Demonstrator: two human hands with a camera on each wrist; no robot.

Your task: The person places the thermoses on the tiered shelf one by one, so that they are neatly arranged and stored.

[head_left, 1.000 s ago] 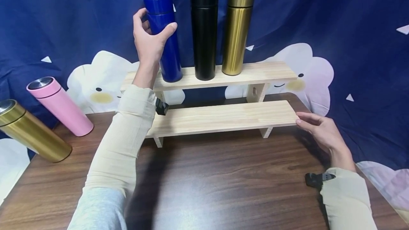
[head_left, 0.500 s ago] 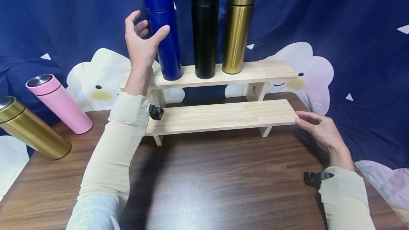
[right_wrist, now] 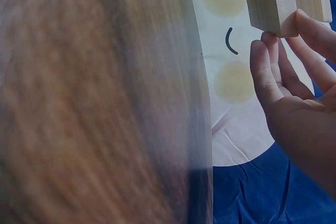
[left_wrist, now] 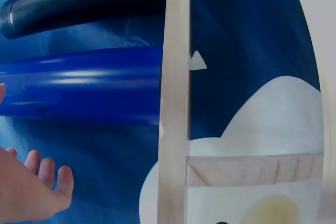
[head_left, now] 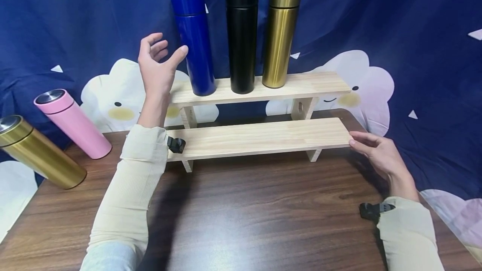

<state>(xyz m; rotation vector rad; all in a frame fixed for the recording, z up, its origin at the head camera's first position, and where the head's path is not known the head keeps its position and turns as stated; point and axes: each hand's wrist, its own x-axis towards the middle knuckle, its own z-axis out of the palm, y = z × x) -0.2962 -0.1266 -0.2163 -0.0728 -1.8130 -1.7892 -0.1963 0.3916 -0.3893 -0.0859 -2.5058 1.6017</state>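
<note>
A blue thermos bottle (head_left: 197,49) stands upright on the upper board of a two-step wooden shelf (head_left: 260,137). To its right on that board are a black thermos bottle (head_left: 242,45) and a gold thermos bottle (head_left: 280,41). My left hand (head_left: 158,68) is just left of the blue bottle, fingers loosely bent and thumb spread. In the left wrist view a gap separates its fingers (left_wrist: 47,171) from the blue bottle; whether the thumb touches cannot be told. My right hand (head_left: 378,156) pinches the right end of the lower board between thumb and fingers.
At the table's left stand a pink thermos bottle (head_left: 75,124) and another gold thermos bottle (head_left: 43,154). The dark wooden table (head_left: 256,204) extends in front of the shelf. Behind hangs a blue cloth (head_left: 425,87) with clouds and triangles.
My left hand has let go of the blue bottle and moved down and left from it. The bottle stays upright on the board. My right hand has kept its place at the shelf end.
</note>
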